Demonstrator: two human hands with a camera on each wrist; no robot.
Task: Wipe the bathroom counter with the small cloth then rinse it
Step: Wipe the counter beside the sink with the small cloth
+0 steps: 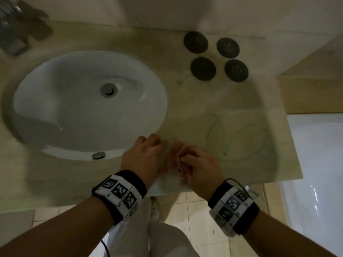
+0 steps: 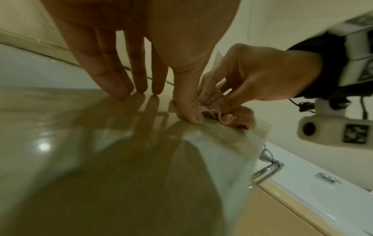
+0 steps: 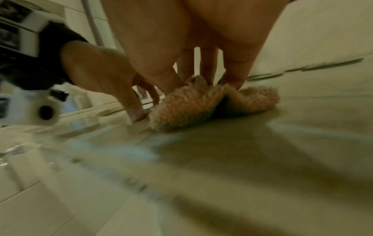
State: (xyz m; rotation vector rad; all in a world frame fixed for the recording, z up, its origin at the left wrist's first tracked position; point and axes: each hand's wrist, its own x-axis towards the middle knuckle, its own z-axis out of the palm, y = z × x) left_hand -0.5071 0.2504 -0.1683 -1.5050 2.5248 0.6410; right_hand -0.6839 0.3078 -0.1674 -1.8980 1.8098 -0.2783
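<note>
A small fluffy pink cloth (image 1: 177, 160) (image 2: 242, 115) (image 3: 201, 103) lies bunched on the beige counter (image 1: 222, 101) near its front edge, just right of the white oval sink (image 1: 74, 101). My right hand (image 1: 200, 164) (image 2: 252, 76) (image 3: 201, 71) pinches the cloth from above with curled fingers. My left hand (image 1: 146, 153) (image 2: 177, 99) (image 3: 113, 75) is beside it, with straight fingertips on the counter and the thumb pressed against the cloth's edge. Green scribbled lines (image 1: 241, 136) mark the counter right of the hands.
Several dark round discs (image 1: 203, 68) sit at the back of the counter. A blurred metal fixture (image 1: 16, 34) is at the back left. A white bathtub (image 1: 319, 164) lies past the counter's right end. A chrome ring (image 2: 266, 172) hangs below the front edge.
</note>
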